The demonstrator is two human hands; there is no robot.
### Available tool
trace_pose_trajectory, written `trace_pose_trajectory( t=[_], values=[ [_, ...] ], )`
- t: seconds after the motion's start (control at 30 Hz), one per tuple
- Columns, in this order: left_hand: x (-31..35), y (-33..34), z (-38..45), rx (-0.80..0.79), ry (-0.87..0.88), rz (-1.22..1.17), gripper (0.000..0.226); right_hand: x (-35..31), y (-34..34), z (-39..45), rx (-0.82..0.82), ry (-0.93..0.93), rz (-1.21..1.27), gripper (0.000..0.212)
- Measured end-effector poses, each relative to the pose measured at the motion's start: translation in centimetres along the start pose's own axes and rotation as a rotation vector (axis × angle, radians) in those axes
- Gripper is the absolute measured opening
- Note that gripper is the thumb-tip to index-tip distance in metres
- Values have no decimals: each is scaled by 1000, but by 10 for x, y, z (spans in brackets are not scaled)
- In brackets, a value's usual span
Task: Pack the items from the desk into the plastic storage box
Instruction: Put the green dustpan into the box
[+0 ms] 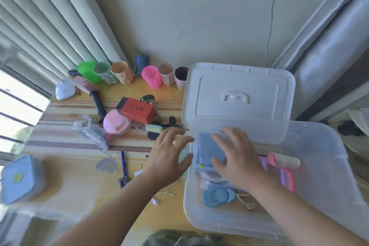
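Head-worn view, steeply down, close.

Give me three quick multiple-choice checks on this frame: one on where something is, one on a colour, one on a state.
1. Where is the red box?
A. inside the plastic storage box
B. on the desk, left of the storage box
C. in the left hand

2. What colour is the flat item under the right hand?
A. light blue
B. green
C. orange

3. What state is the left hand in?
A. gripping a cup
B. pinching a pen
C. open, holding nothing

Answers: 1 B, it lies on the striped desk among the clutter. 2 A, the blue item sits inside the plastic storage box. 3 C, its fingers are spread over the desk beside the box wall.
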State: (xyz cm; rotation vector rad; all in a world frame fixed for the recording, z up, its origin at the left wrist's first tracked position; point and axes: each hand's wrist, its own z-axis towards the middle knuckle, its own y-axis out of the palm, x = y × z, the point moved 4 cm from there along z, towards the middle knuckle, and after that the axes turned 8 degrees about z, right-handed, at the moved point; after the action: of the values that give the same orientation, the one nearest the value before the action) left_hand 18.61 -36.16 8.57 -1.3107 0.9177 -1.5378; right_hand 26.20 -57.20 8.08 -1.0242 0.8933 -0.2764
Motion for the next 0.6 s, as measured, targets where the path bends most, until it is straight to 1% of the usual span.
trace_pose_trajectory(
  t=[0.03,0.1,0.17,0.23,0.27,0.33,0.4,0.43,0.5,0.53,0.57,0.6],
  values=[
    [-26,-4,-8,6,-49,13,40,-18,8,13,2,-49,11,56],
    [-81,-7,-31,-36,-143,58,45,-55,28,36,-2,-120,42,50],
    [-133,-5,-58,-126,-231,112,51,-89,58,55,-44,-158,55,43],
    [-176,-1,-87,-237,-310,138,58,-114,95,71,-144,-151,44,39],
    [-193,1,-100,-288,-340,142,58,-124,114,79,-239,-111,11,37],
    [-222,5,-122,-370,-368,159,57,-132,155,91,-484,31,-122,35],
    [-243,6,-137,-415,-379,159,55,-134,184,97,-700,163,-254,39],
    [-251,7,-142,-424,-387,149,54,-132,196,98,-773,199,-306,42],
    [-263,8,-148,-450,-384,133,54,-125,214,97,-867,250,-383,48],
    [-266,9,-149,-464,-372,130,54,-121,219,97,-887,275,-409,50],
    [-269,10,-149,-476,-358,127,55,-117,223,95,-893,295,-419,48],
    [-272,11,-148,-484,-342,122,54,-115,225,95,-884,303,-427,41]
  ],
)
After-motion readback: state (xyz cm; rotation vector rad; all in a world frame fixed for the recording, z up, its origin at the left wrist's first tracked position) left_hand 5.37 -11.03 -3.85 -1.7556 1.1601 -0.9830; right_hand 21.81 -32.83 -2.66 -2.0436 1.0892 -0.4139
